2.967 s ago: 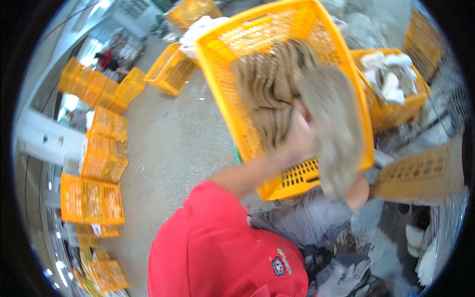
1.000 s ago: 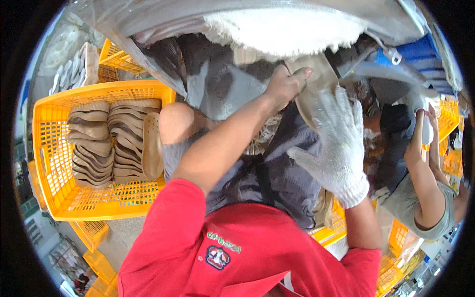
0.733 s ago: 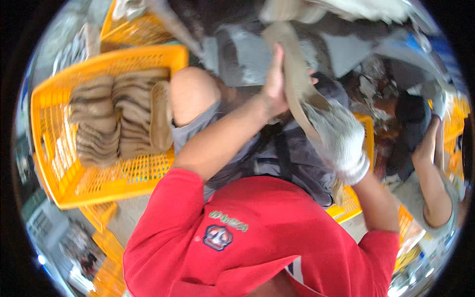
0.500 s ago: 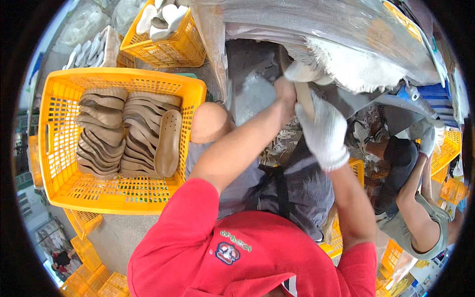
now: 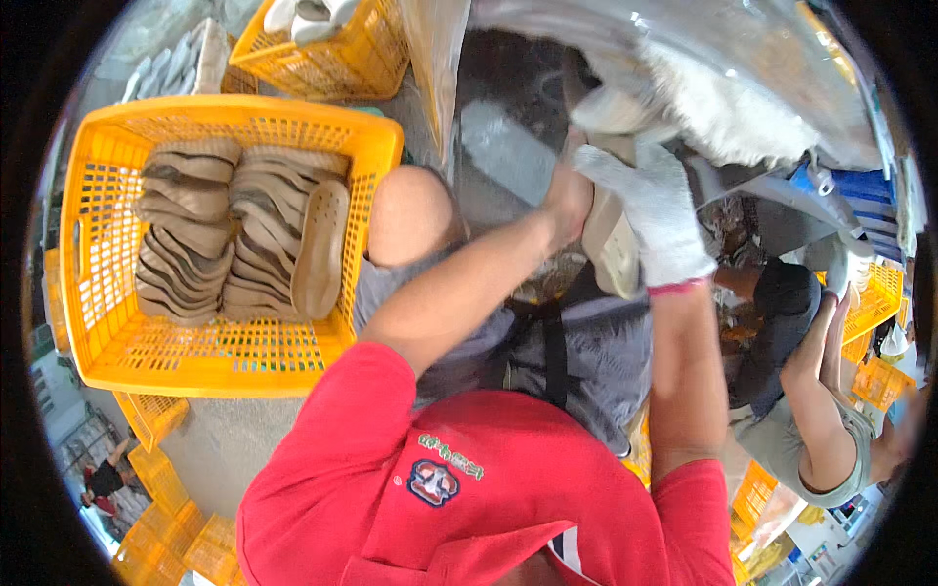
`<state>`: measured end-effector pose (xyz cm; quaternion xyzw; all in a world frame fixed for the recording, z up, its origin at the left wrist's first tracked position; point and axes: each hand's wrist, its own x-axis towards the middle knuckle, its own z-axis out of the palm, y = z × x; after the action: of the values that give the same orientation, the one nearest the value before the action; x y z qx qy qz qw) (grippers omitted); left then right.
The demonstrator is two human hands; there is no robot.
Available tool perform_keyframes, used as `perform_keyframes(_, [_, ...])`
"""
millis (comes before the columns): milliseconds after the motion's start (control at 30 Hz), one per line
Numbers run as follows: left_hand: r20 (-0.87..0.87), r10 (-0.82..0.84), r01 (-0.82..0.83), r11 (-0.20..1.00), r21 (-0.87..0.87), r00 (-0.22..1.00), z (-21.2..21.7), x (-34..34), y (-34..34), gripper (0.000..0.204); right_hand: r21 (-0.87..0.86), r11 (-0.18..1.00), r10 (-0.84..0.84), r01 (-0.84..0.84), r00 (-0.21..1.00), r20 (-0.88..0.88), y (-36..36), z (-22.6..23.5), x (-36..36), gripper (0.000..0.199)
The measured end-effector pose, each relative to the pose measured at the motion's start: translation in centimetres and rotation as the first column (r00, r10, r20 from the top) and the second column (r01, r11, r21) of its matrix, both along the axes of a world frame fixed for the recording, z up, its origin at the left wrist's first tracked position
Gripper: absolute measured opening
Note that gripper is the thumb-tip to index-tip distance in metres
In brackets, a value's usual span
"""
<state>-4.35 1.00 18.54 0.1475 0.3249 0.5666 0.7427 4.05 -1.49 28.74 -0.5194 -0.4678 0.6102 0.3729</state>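
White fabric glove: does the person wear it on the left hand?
No, the white fabric glove covers the right hand, while the left hand shows bare skin.

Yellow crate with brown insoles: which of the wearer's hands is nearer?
Left. The bare left hand is right of the crate, apart from it; the gloved right hand is farther right.

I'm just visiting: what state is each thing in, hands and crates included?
Left hand: bare, at the tan sole's left edge; fingers partly hidden.
Right hand: white-gloved, laid over the tan sole.
Tan sole: off the pile, between both hands.
Large yellow crate: open, partly filled.
Brown soles: packed in two rows.
Smaller yellow crate: open, white pieces showing at the top.
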Motion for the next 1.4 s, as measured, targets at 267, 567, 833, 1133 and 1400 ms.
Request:
perform_keyframes(267, [0.195, -0.143, 0.161, 0.984, -0.08, 0.97, -0.8, 0.1, 4.0, 0.074, 0.059, 0.957, 0.247, -0.283, 0.907, 0.341, 0.0, 0.8, 2.6, 0.055])
perform_keyframes(567, [0.269, -0.154, 0.181, 0.98, -0.079, 0.951, 0.1, 0.9, 3.0, 0.076, 0.044, 0.943, 0.298, -0.33, 0.898, 0.324, -0.6, 0.8, 3.0, 0.055])
perform_keyframes(833, [0.425, -0.253, 0.305, 0.951, -0.057, 0.869, 2.2, 1.1, -6.1, 0.102, 0.033, 0.665, 0.334, -0.746, 0.336, 0.881, -9.2, 5.0, 6.2, 0.087])
perform_keyframes(1133, [0.8, -0.283, 0.2, 0.958, 0.207, 0.529, 0.6, 3.1, -0.8, 0.109, 0.257, 0.703, -0.013, -0.663, 0.35, 0.937, -5.2, 7.0, 5.1, 0.067])
perform_keyframes(1400, [0.764, -0.368, 0.191, 0.93, 0.315, 0.53, 3.9, 2.9, -7.1, 0.097, 0.117, 0.655, 0.072, -0.747, 0.216, 0.974, -11.0, 10.1, 8.2, 0.071])
